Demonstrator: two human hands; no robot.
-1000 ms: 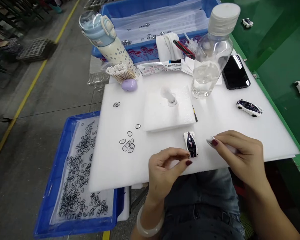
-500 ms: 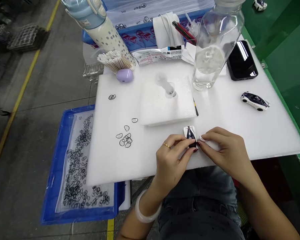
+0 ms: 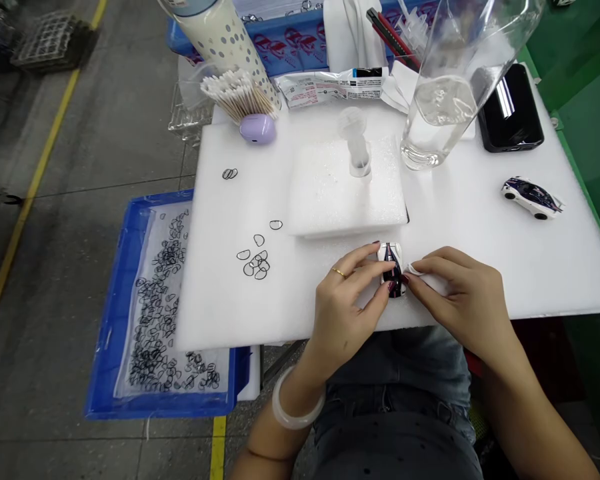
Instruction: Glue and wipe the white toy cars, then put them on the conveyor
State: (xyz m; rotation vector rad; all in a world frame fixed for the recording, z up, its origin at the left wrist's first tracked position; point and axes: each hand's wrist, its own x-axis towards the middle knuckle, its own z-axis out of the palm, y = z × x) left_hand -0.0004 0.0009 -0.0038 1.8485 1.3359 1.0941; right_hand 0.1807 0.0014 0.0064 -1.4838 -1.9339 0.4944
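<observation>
Toy car (image 3: 391, 255) between foam block (image 3: 325, 193), board's near edge (image 3: 265, 338) | left hand (image 3: 344, 313) gripping car | right hand (image 3: 467, 300) pinching cloth (image 3: 436, 283)

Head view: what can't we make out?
All in the head view:
Part of the white and dark toy car: covered by the left fingers.
Full shape of the soft-looking white item: hidden by the right fingers.
Small print on the silvery-white packet: too small.
Tops of the transparent liquid-holding bottle and cream dotted bottle: cut off by the top edge.
</observation>
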